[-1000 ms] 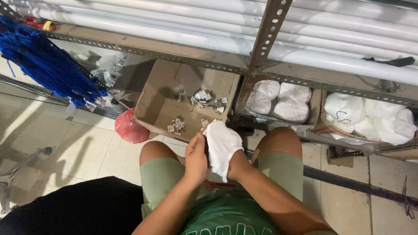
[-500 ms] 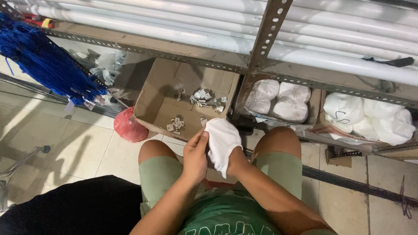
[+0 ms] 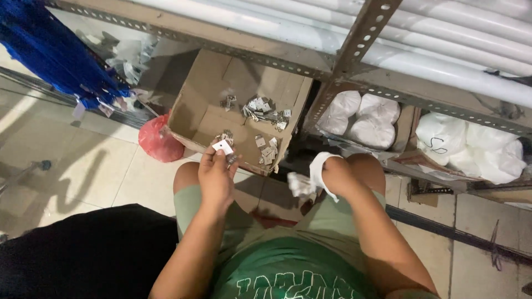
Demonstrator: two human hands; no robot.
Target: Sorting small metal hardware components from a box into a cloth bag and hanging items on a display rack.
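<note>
Cardboard box [image 3: 199, 119] of metal brackets [image 3: 265, 111] ahead, red bag [image 3: 158, 143] beside, white sacks [image 3: 360, 116] right.

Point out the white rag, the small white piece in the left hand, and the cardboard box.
White rag [image 3: 308, 180], head view, on its hanging folds.
White piece [image 3: 223, 147], head view, on its flat face.
Cardboard box [image 3: 202, 119], head view, on its bare floor.

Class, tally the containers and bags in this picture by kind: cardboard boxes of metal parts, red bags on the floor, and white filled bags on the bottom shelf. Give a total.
Cardboard box of metal parts: 1
Red bag on the floor: 1
White filled bags, two at left and two at right: 4
Total: 6
</note>
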